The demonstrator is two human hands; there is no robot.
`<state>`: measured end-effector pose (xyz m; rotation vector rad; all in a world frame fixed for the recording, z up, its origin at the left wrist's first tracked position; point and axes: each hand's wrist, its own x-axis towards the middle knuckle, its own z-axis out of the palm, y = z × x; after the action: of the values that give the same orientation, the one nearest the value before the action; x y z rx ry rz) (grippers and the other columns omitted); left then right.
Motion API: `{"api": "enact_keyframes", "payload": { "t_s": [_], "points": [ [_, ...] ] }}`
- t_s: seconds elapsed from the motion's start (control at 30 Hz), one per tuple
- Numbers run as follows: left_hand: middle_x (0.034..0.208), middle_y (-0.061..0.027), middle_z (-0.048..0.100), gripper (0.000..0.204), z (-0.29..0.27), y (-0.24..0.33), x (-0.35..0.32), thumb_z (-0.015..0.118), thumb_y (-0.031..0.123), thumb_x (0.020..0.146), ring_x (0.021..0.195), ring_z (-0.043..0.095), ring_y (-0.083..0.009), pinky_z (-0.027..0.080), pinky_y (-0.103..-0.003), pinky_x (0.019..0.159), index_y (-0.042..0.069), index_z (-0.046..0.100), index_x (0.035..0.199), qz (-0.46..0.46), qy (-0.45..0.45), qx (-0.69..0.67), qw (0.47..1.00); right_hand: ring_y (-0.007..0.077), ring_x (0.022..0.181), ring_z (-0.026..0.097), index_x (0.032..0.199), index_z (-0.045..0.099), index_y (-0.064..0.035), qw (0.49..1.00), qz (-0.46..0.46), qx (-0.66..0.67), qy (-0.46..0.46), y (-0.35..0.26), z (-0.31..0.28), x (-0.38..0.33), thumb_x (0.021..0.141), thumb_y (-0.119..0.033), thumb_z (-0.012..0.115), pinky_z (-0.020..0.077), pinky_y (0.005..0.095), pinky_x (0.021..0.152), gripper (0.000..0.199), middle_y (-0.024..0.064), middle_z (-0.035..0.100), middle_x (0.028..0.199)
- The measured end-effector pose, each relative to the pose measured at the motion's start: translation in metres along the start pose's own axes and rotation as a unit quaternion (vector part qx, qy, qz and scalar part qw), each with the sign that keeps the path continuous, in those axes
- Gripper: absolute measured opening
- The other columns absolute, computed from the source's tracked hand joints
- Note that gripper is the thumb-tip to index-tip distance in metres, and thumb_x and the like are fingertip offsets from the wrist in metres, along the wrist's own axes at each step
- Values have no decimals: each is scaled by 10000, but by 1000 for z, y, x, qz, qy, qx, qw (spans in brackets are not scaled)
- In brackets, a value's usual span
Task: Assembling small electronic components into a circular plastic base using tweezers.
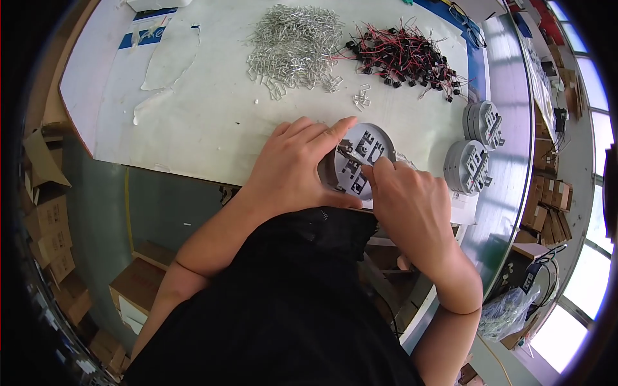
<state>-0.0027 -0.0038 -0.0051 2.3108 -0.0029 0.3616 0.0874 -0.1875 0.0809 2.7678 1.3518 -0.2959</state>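
At the table's near edge, a round grey housing point(367, 136) is tilted up, its face carrying dark and pale cut-outs and fittings. My left hand point(291, 166) wraps round its left side, thumb along the lower rim and fingers at the top. My right hand point(413, 198) is closed, with its fingertips pressed together at the right part of the face. Whatever those fingers pinch is hidden. Beyond my hands lies a heap of bent silvery wire clips point(293, 51), with a few loose clips point(362, 98) nearer to me.
Right of the clips is a pile of small black parts with red and black wires point(405, 55). Two stacks of similar grey housings point(462, 168) stand at the table's right side. Eyeglasses point(470, 24) lie at the far right corner. Cardboard boxes point(51, 219) sit on the left.
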Motion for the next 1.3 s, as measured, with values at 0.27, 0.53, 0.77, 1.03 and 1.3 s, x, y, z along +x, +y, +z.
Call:
{"api": "enact_keyframes", "payload": {
  "t_s": [0.27, 0.53, 0.77, 1.03, 1.3],
  "points": [
    [1131, -115, 694, 945, -22, -18, 10, 966, 358, 728, 1089, 634, -318, 489, -442, 1004, 61, 545, 1520, 43, -101, -98, 989, 329, 746, 708, 994, 695, -63, 950, -16, 294, 101, 30, 21, -22, 890, -285, 835, 570, 434, 639, 283, 125, 678, 897],
    [998, -48, 674, 306, -16, -22, 2, 758, 19, 963, 847, 639, -109, 518, -249, 771, 6, 721, 1266, -157, -18, -393, 906, 223, 681, 684, 1212, 700, -27, 856, -140, 249, 431, 8, 75, -27, 845, -99, 862, 547, 325, 582, 407, 121, 710, 1054],
    [941, -32, 666, 272, -15, 11, -11, 618, -3, 1054, 781, 626, -115, 530, -263, 730, 1, 726, 1304, -98, 9, -268, 958, 95, 694, 588, 1296, 727, -13, 688, 147, 245, 667, 135, 11, -64, 996, 59, 678, 490, 263, 622, 312, 6, 684, 900],
    [926, -35, 664, 219, -21, -33, -32, 622, 64, 1085, 763, 618, -114, 539, -272, 702, -31, 739, 1244, -102, 104, -256, 956, 31, 635, 483, 1287, 762, -56, 699, 475, 337, 414, 478, 103, -264, 1020, -283, 747, 372, 239, 550, 351, -53, 671, 855],
    [940, -27, 679, 204, -6, -24, -16, 745, 35, 1005, 821, 622, -106, 526, -256, 753, -40, 750, 1195, -60, 82, -278, 955, 135, 769, 662, 1138, 792, -17, 685, 503, 135, 510, 466, 88, -222, 999, -303, 748, 545, 315, 748, 322, 35, 754, 881]
  ]
}}
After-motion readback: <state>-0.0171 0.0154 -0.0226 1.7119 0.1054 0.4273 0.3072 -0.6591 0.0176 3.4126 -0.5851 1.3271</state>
